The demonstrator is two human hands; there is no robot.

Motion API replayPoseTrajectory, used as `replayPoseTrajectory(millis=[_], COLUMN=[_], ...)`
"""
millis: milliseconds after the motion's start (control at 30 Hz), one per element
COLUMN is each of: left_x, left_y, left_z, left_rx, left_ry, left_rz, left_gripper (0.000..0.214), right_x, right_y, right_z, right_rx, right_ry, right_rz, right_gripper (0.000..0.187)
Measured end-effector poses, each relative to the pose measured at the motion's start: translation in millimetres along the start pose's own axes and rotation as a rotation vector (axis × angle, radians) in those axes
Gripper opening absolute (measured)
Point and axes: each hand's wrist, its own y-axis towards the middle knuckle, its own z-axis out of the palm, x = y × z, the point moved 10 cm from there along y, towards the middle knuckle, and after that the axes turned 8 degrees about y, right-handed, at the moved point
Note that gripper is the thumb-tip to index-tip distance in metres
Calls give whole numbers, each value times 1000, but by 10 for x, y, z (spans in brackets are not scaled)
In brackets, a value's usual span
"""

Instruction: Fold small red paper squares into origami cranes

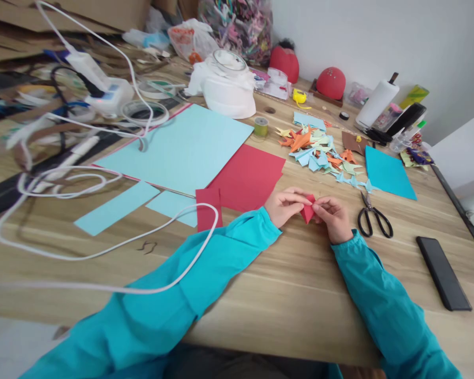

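Observation:
A small folded red paper (308, 212), diamond-like in outline, is pinched between both my hands above the table. My left hand (285, 206) grips its left side with thumb and fingers. On the other side, my right hand (333, 217) has its thumb and fingertips closed on the paper's right edge. Behind my hands lies a heap of folded paper cranes (316, 150) in orange, pale blue, green and yellow. Sheets of red paper (247, 176) rest just left of my left hand. Black-handled scissors (373, 218) lie to the right of my right hand.
A black phone (443, 273) lies at the right. Large light-blue sheets (177, 150) and a bright blue sheet (390, 172) flank the cranes. A white cable (142, 243) loops across the left side and over my left sleeve. A thread spool (260, 127) stands behind the red sheets.

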Motion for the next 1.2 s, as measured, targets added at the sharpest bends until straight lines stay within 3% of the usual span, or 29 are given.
replayPoseTrajectory(millis=[167,533,833,967,1067,1200], left_x=[222,221,177,252,298,300], left_y=[10,-1,-10,-3,11,17], left_z=[3,-37,-43,-46,-3,-2], left_rx=[-69,-84,-62,-75,-41,-30], left_ry=[-153,-25,133,28,-90,-87], left_rz=[-157,-175,-154,-201,-220,-216], left_gripper=[44,27,24,30,49,53], right_x=[57,15,50,40,37,39], right_y=[14,-12,-39,-26,-15,-17], right_z=[-29,90,162,118,75,60], right_rx=[-44,54,141,105,71,60], right_ry=[4,-127,-249,-223,-210,-199], right_rz=[-58,20,-13,-9,-26,-48], right_gripper=[35,30,33,33,33,32])
